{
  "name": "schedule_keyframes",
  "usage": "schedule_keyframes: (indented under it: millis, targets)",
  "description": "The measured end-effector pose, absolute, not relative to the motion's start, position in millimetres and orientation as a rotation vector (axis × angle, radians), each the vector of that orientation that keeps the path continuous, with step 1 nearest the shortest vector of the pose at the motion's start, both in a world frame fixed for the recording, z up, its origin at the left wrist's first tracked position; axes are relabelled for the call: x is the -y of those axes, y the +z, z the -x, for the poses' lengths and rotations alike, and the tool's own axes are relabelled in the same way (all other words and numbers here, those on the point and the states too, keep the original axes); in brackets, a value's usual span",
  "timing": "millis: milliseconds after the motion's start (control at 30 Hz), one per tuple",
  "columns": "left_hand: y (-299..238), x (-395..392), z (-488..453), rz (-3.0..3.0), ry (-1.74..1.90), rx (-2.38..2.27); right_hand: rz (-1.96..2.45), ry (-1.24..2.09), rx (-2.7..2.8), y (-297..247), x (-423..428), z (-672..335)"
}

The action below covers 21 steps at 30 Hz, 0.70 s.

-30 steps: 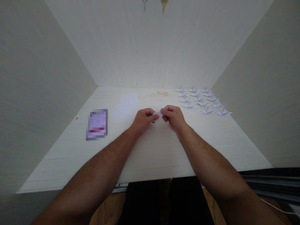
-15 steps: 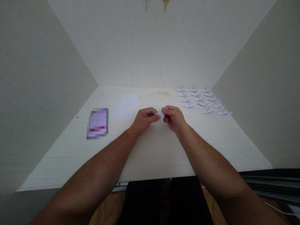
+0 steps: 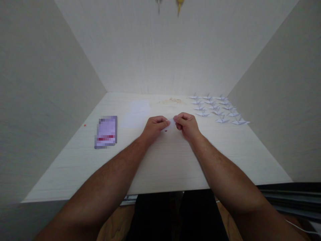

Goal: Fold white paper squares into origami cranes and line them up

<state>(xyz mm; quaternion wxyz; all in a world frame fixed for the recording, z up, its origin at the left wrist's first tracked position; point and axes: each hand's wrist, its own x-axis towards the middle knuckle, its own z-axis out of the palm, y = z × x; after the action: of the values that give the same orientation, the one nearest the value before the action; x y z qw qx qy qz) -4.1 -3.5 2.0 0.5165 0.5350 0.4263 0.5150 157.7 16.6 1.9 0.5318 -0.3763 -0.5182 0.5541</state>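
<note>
Between my hands is a small piece of white paper (image 3: 171, 124), its folds too small to make out. My left hand (image 3: 155, 127) pinches its left side between thumb and fingers. My right hand (image 3: 186, 125) grips the opposite edge, thumb on top and fingers curled under. Both hands are just above the middle of the white table (image 3: 170, 164). To the right, several folded white paper cranes (image 3: 214, 107) stand in rows near the back corner.
White paper sheets (image 3: 136, 115) lie flat left of my hands. Farther left is a purple, pixelated flat object (image 3: 106, 132). A small red spot (image 3: 85, 125) marks the table's left side. Brownish marks (image 3: 175, 100) show near the back wall (image 3: 160, 53). Walls rise on both sides.
The fingers of my left hand have shifted slightly, and more of the white paper shows between my hands. The camera view has moved a little; the cranes and sheets stay in place.
</note>
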Motion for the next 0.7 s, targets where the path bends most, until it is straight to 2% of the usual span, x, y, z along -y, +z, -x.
schedule_keyframes:
  millis: [267,433,700]
  targets:
    - [7.1,4.1,3.1,-1.392,1.26,-1.196,0.984,1.144,1.332,3.5,-16.9,-156.5]
    - [4.5,3.7,0.4,-1.369,1.428,-1.388,1.097,1.007,1.275,5.3,-13.7,-151.2]
    - [2.1,6.0,-2.3,-1.541,1.405,-1.259,1.086,0.931,1.423,0.2,-16.9,-153.6]
